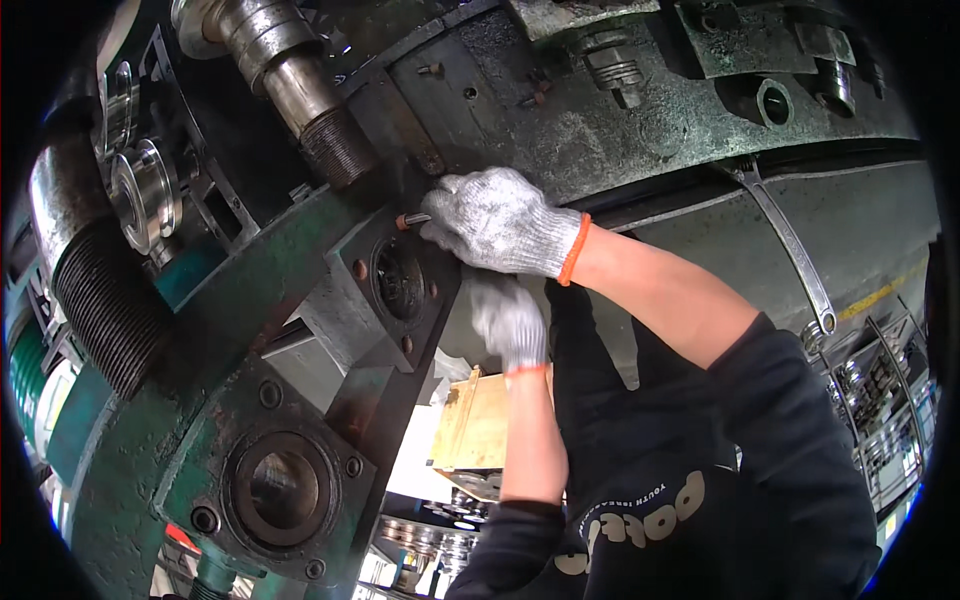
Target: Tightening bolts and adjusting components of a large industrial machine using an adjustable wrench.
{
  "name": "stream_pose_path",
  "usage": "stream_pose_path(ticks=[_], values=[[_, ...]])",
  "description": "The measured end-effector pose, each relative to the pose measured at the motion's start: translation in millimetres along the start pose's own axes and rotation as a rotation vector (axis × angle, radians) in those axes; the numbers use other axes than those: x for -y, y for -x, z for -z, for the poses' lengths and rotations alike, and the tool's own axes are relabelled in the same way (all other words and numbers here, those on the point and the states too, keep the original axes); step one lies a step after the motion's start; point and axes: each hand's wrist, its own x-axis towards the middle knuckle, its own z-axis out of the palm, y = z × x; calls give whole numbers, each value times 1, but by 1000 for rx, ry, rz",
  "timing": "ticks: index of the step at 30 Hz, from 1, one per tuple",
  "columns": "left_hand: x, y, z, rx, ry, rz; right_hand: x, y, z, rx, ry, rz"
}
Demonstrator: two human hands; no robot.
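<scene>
My right hand (495,220), in a grey-white knit glove with an orange cuff, is closed around a small bolt (412,220) with a copper-coloured end. The bolt sticks out from the fingertips at the upper corner of a square steel flange (345,300). This flange has a dark, greasy round bore (398,280) and holes near its corners. Below the right hand is my left hand (510,318), gloved the same way and smeared by motion. Its fingers are partly hidden behind the right hand, so their grip does not show.
A green machine frame (130,480) with a second bored flange (225,480) fills the lower left. Thick threaded shafts (335,145) slant in from above. On the right a combination wrench (785,240) rests against the machine's ledge. Loose fittings (775,102) lie on the greasy top surface. A wooden crate (470,420) stands below.
</scene>
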Motion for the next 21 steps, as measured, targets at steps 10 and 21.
stream_pose_path(ticks=[10, 21], values=[[38, -29, -48, 137, -299, -167, 11, 2, 2, -48, -2, -91], [-20, 49, 118, -63, 417, -184, 13, -14, 53, 380, -1077, -1007]])
